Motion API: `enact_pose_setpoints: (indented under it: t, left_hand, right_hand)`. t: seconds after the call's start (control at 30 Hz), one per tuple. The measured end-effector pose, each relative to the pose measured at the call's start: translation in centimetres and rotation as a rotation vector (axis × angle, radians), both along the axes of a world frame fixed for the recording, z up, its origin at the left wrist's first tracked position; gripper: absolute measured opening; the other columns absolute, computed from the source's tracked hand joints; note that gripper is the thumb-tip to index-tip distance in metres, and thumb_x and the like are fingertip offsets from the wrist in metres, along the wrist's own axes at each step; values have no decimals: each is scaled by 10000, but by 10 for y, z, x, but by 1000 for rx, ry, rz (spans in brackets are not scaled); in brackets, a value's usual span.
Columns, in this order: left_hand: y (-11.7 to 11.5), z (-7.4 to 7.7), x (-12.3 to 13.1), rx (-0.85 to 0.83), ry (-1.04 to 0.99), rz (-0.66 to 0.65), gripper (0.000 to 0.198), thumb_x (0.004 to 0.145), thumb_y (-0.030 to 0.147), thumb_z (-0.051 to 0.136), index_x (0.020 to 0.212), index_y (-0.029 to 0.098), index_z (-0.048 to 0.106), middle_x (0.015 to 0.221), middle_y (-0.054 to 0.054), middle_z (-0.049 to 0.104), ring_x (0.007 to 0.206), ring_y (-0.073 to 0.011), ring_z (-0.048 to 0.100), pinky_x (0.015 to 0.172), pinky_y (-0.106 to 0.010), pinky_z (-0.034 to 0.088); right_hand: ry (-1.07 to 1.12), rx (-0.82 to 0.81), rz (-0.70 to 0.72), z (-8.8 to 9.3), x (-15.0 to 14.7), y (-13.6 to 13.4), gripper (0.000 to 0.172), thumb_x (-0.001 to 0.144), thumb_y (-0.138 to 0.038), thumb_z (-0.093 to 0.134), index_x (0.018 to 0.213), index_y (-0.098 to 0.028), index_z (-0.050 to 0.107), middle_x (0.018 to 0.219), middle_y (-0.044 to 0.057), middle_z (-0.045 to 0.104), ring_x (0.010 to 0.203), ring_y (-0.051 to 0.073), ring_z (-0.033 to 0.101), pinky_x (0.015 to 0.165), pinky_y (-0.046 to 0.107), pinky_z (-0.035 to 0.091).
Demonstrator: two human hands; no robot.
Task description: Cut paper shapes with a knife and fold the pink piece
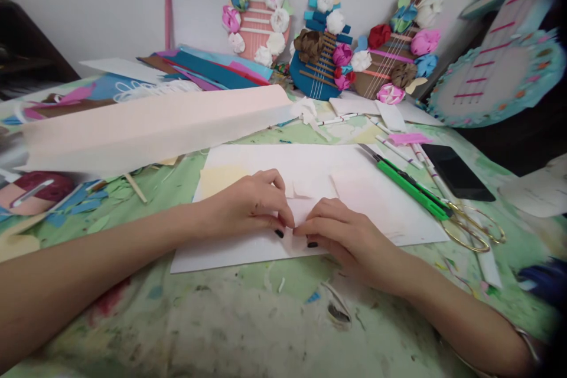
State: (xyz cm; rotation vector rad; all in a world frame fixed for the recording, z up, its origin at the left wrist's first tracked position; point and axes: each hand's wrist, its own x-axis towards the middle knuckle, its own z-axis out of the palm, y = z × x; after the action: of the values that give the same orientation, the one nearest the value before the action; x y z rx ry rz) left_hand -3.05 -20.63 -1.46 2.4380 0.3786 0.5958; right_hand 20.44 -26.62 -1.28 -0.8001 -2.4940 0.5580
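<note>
A white sheet (248, 257) lies in front of me, and both hands meet over its middle. My left hand (250, 204) is closed in a pinch, thumb and fingertips on a small pale pink paper piece (296, 242). From the other side my right hand (348, 233) pinches the same piece, its fingertips almost touching the left ones. Much of the piece is hidden under the fingers. Just beyond them are small pale paper bits (302, 190). Pale yellow paper (220, 180) shows behind my left hand, and a larger pale pink paper (367, 204) lies behind my right.
To the right lie a green utility knife (410, 189) with its blade out, gold-handled scissors (472, 230) and a black phone (458, 171). A long cream paper roll (155, 130) spans the left. Decorated paper guitars (314, 68) lean against the wall. Scraps dot the green cloth (212, 319).
</note>
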Motion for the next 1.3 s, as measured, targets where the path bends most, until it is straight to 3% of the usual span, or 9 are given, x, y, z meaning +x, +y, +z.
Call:
enact_pose_setpoints:
  t: [0.2,0.5,0.77,0.97,1.13,1.3]
  left_hand:
    - [-6,4,4,-57,88,34,205,871,71,535,866,202,693,800,-12,675,922,-177,478,820,-283,417]
    - [-17,6,9,-70,77,152,208,774,45,512,808,162,680,769,-24,633,849,-162,534,760,-264,427]
    - [-20,10,11,-63,28,230,168,707,55,525,733,139,667,840,-34,573,781,-132,547,708,-240,430]
    - [-18,7,6,-119,9,231,180,671,64,520,708,135,682,770,-16,540,591,-77,473,515,-192,366]
    - [-18,9,4,-158,-11,238,175,660,76,524,699,121,689,780,-21,561,516,-43,451,465,-168,367]
    - [-16,8,4,-177,4,234,195,662,58,529,728,119,701,736,-26,617,561,-74,512,511,-180,406]
  right_hand:
    - [32,-156,-219,-2,-2,2,113,834,-90,621,855,-199,603,785,-22,648,740,116,557,689,227,414]
    - [149,-266,-270,-6,-9,4,141,777,-50,661,771,-186,626,642,-65,555,552,56,442,525,171,336]
    - [145,-243,-253,-3,-9,1,77,793,-131,677,764,-172,619,595,-68,491,523,53,414,493,172,326]
    - [132,-244,-255,-1,-9,-1,34,819,-190,668,802,-179,641,617,-49,547,497,56,438,474,182,348]
    - [194,-318,-247,-2,-6,-2,31,839,-220,643,842,-192,629,684,-24,623,487,69,538,482,195,434]
    - [208,-236,-274,-5,-2,0,93,798,-190,683,877,-209,637,770,1,685,688,118,647,651,223,532]
